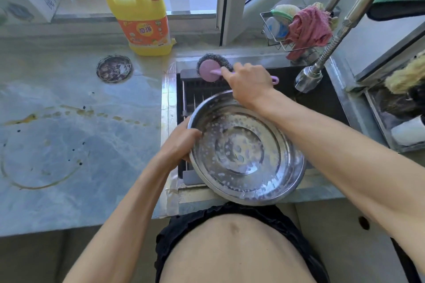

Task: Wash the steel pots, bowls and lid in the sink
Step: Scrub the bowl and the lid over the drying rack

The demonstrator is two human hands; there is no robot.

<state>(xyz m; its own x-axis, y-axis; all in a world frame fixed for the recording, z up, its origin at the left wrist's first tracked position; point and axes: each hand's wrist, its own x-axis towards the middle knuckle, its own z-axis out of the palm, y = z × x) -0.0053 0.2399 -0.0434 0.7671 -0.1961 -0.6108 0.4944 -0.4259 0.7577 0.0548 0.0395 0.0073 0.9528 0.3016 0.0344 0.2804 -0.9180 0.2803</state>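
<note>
A wide steel bowl [246,151], wet and dotted with soap foam, is tilted over the front of the sink [322,100]. My left hand [181,142] grips its left rim, thumb curled over the edge. My right hand [248,82] reaches past the bowl's far rim and holds the purple handle of a steel-wool scrubber [210,68], whose head lies on the sink's back left ledge. A black rack [197,91] lies in the sink under the bowl. Other pots and the lid are out of sight.
A yellow dish-soap bottle [143,15] stands on the counter by the window. A sink strainer [114,68] lies on the stained marble counter [80,133]. The faucet head [308,77] hangs over the sink's right. A wire caddy [276,41] holds a pink cloth [310,27].
</note>
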